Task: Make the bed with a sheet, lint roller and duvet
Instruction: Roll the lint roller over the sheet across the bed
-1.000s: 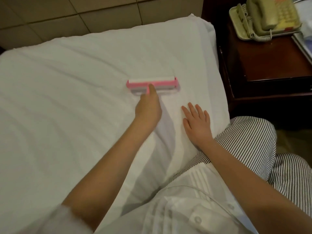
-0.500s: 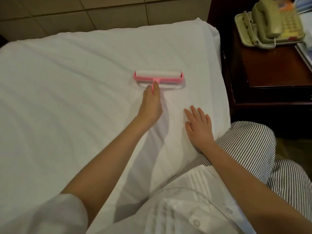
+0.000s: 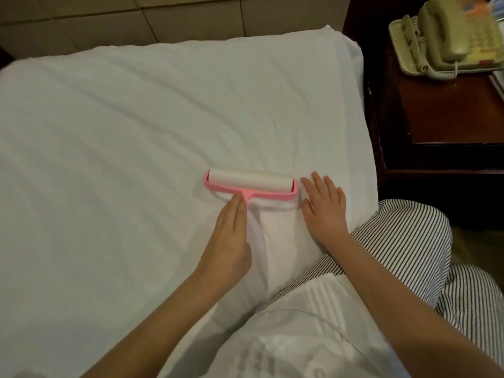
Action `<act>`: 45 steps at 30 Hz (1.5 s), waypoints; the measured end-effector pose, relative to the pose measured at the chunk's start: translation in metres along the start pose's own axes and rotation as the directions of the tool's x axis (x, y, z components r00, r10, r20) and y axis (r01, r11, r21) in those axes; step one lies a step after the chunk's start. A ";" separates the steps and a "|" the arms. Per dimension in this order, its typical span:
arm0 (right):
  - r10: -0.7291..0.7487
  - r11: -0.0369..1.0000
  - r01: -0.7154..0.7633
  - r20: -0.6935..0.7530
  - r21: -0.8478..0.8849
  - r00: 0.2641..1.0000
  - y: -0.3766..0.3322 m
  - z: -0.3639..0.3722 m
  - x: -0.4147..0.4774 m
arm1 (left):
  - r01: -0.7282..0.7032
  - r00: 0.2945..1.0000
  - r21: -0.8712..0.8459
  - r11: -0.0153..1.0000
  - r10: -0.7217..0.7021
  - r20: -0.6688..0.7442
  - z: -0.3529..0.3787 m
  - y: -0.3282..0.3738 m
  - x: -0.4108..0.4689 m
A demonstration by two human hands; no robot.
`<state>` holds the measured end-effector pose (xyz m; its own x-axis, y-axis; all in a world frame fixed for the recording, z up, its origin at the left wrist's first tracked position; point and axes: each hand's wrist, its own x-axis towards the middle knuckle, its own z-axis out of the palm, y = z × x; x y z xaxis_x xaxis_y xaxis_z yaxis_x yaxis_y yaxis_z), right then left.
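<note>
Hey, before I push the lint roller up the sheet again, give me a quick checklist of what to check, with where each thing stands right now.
1. Grip on the pink plastic lint roller: ok; the left hand is closed on its handle, index finger along the stem.
2. White roll on the white cotton bed sheet: ok, it appears to lie flat on it.
3. Right hand bracing the fabric: ok, flat and open beside the roller's right end.
4. Path ahead: not ok, creases run across the sheet above the roller.
5. Sticky layer still clean: cannot tell.
6. Beige corded telephone out of the way: ok, on the dark wooden nightstand.
</note>
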<state>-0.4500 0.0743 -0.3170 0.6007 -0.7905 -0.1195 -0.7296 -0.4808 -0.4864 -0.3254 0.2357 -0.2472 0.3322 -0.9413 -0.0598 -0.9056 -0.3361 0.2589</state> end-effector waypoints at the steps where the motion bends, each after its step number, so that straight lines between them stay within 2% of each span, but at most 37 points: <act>1: -0.004 1.000 0.004 0.003 -0.004 1.000 0.000 0.000 0.000 | 0.013 1.000 -0.057 0.998 -0.014 -0.015 -0.003 -0.003 0.014; 4: -0.008 1.000 0.008 0.017 -0.011 1.000 0.002 -0.002 0.000 | 0.092 0.995 -0.106 0.990 -0.095 -0.024 -0.011 -0.004 0.083; 6: -0.007 1.000 0.007 0.020 -0.007 1.000 0.002 -0.002 0.000 | 0.146 0.989 -0.073 0.987 -0.147 -0.007 -0.015 0.006 0.125; 10: -0.007 1.000 0.007 -0.001 0.018 1.000 0.001 -0.002 0.000 | 0.193 0.981 -0.100 0.976 -0.194 0.001 -0.026 0.026 0.160; 14: 0.002 1.000 -0.002 -0.027 0.010 1.000 0.001 -0.002 0.001 | 0.181 0.983 -0.132 0.975 -0.179 0.030 -0.019 0.015 0.105; 17: -0.002 1.000 0.002 -0.043 0.001 0.999 0.000 -0.002 0.001 | 0.083 0.996 -0.110 0.990 -0.085 -0.009 -0.002 0.013 0.031; 20: 0.005 1.000 -0.005 -0.042 -0.001 0.999 0.000 -0.001 0.003 | 0.058 0.998 -0.100 0.993 -0.060 -0.016 -0.004 0.019 -0.010; 21: 0.007 1.000 -0.007 -0.045 0.000 0.999 0.000 -0.001 0.004 | 0.081 0.996 -0.143 0.986 -0.076 0.035 -0.007 0.018 -0.012; 22: 0.007 1.000 -0.007 -0.050 0.002 0.999 0.001 -0.001 0.003 | 0.097 0.994 -0.175 0.980 -0.088 0.059 -0.012 0.018 -0.006; 25: 0.019 0.999 -0.017 -0.076 0.028 0.997 0.001 0.000 0.003 | 0.100 0.995 -0.163 0.982 -0.101 0.007 -0.017 0.008 0.041; 29: 0.130 0.986 -0.111 -0.155 0.124 0.979 0.001 -0.002 0.006 | 0.153 0.988 -0.157 0.976 -0.151 0.026 -0.029 0.006 0.133; 32: 0.145 0.986 -0.131 -0.146 0.102 0.979 0.001 -0.002 0.005 | 0.171 0.985 -0.139 0.975 -0.170 0.022 -0.029 0.018 0.165; 35: 0.128 0.991 -0.120 -0.129 0.065 0.983 0.003 -0.002 0.005 | 0.157 0.988 -0.117 0.981 -0.156 0.010 -0.027 0.017 0.139; 41: 0.135 0.990 -0.132 -0.066 0.050 0.989 0.001 -0.002 0.005 | 0.145 0.989 -0.102 0.984 -0.141 0.047 -0.019 0.012 0.007; 45: 0.131 0.991 -0.131 -0.037 0.019 0.991 0.001 -0.002 0.004 | 0.146 0.987 -0.099 0.984 -0.139 0.077 -0.024 0.012 0.022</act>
<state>-0.4491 0.0693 -0.3162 0.4872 -0.8603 -0.1500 -0.7953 -0.3661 -0.4831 -0.3223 0.2115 -0.2220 0.4332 -0.8853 -0.1692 -0.8166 -0.4649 0.3420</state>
